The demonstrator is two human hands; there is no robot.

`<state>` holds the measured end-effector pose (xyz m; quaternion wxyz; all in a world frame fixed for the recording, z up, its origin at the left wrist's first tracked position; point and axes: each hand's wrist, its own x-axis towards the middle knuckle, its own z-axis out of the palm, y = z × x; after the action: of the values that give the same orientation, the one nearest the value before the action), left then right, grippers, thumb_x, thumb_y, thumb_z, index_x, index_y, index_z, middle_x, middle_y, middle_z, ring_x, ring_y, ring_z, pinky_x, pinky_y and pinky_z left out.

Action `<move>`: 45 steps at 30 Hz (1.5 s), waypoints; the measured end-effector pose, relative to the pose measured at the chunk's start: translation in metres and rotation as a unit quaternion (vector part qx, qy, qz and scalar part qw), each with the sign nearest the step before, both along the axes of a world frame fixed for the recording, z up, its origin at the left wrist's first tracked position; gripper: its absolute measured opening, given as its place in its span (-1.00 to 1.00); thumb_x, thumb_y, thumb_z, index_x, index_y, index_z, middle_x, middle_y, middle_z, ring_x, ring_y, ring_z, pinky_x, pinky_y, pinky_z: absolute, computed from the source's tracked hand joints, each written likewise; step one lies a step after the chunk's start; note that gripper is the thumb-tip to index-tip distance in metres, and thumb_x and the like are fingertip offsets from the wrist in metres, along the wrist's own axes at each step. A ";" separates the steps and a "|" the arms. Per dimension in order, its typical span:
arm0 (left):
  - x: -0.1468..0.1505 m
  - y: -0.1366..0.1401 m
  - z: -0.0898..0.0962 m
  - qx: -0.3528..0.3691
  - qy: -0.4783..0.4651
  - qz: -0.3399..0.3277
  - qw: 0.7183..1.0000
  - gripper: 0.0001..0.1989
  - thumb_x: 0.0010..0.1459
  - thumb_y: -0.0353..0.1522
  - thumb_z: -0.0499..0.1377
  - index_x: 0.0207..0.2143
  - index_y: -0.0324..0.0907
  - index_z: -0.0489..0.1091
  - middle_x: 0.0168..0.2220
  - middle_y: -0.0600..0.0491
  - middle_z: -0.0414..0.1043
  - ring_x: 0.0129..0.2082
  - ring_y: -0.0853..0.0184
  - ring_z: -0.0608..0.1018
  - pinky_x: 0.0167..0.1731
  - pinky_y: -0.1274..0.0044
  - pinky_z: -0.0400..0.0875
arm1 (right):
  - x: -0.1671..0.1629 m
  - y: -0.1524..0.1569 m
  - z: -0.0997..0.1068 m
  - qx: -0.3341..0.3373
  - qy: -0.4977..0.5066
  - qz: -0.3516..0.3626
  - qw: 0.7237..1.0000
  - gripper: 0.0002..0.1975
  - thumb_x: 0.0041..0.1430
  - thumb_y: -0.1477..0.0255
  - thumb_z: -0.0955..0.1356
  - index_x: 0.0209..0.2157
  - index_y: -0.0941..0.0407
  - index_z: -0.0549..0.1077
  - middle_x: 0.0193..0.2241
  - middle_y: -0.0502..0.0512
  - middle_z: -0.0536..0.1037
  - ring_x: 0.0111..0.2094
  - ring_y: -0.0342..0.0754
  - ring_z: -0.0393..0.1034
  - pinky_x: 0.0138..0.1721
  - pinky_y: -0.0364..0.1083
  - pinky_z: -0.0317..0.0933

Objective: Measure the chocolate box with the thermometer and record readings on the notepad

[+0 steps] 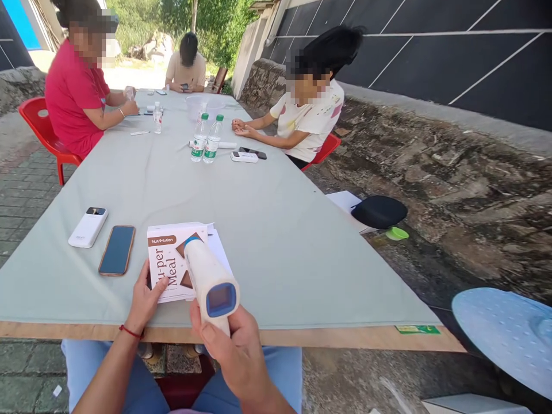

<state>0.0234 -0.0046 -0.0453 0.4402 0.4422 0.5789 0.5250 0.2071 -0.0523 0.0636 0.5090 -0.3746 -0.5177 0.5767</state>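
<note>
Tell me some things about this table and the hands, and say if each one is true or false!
1. The right hand holds a white scanner-like device. True.
2. The left hand rests on a phone. False: it touches the white box; the phone lies apart, to its left.
3. Two water bottles stand upright farther up the table. True.
4. The bottles have red caps. False: the caps are green.
5. A white power bank lies beside the phone. True.
</note>
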 end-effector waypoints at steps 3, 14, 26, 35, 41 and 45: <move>-0.008 0.001 0.011 -0.054 -0.114 -0.015 0.992 -0.28 -0.16 -0.12 0.41 0.03 -0.24 0.37 0.00 -0.16 0.49 0.01 -0.01 0.51 0.01 0.23 0.39 | 0.027 0.020 -0.027 0.016 -0.103 -0.104 0.989 -0.58 0.07 0.14 0.38 -0.10 0.10 0.46 -0.30 0.11 0.54 -0.33 -0.01 0.37 -0.32 -0.09 0.28; -0.025 0.160 0.025 0.128 -0.034 0.078 0.988 -0.38 -0.06 -0.25 0.35 0.05 -0.15 0.23 0.02 -0.09 0.42 0.01 0.19 0.49 0.01 0.30 0.41 | 0.126 0.107 -0.118 -0.045 -0.612 -0.068 0.787 -0.60 0.13 0.31 0.29 0.02 0.06 0.40 -0.31 0.08 0.59 -0.33 0.02 0.46 -0.39 -0.13 0.12; -0.026 0.187 0.007 0.025 0.230 0.091 0.969 -0.44 0.08 -0.26 0.23 0.13 -0.20 0.22 0.15 -0.24 0.27 0.23 -0.04 0.27 0.18 0.13 0.15 | 0.126 0.121 -0.140 0.137 -0.651 -0.084 0.742 -0.57 0.09 0.33 0.32 0.02 0.09 0.36 -0.09 0.22 0.49 -0.08 0.14 0.37 -0.12 0.03 0.21; 0.021 0.015 -0.016 0.170 0.348 -0.136 0.912 -0.30 0.23 -0.14 0.13 0.32 -0.06 -0.06 0.28 -0.17 0.12 0.30 0.08 0.19 0.22 0.15 0.16 | 0.043 0.168 -0.130 0.272 -0.596 -0.008 0.755 -0.47 0.12 0.47 0.30 0.16 0.08 0.29 0.16 0.24 0.35 0.17 0.17 0.17 0.14 0.15 0.07; 0.038 -0.025 -0.015 0.188 0.423 -0.216 0.859 -0.16 0.06 -0.12 0.29 0.30 -0.10 0.00 0.27 -0.20 0.14 0.31 -0.05 0.14 0.22 -0.02 0.06 | 0.011 0.182 -0.127 0.195 -0.648 -0.011 0.736 -0.56 0.17 0.49 0.30 0.11 0.15 0.35 0.10 0.30 0.41 0.11 0.17 0.21 0.11 0.11 0.03; 0.037 -0.033 -0.016 0.166 0.487 -0.212 0.831 -0.52 0.10 -0.31 0.26 0.09 -0.14 0.29 0.12 -0.14 0.36 0.23 -0.02 0.27 0.20 -0.04 0.10 | 0.012 0.187 -0.124 0.165 -0.674 -0.011 0.720 -0.73 0.23 0.55 0.24 -0.12 0.11 0.51 -0.13 0.30 0.51 -0.04 0.17 0.29 -0.01 0.08 0.07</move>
<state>0.0600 -0.0371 -0.0609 0.1215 0.8190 0.5142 0.2237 0.2188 0.1342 -0.0604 0.0860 -0.5803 -0.8066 0.0724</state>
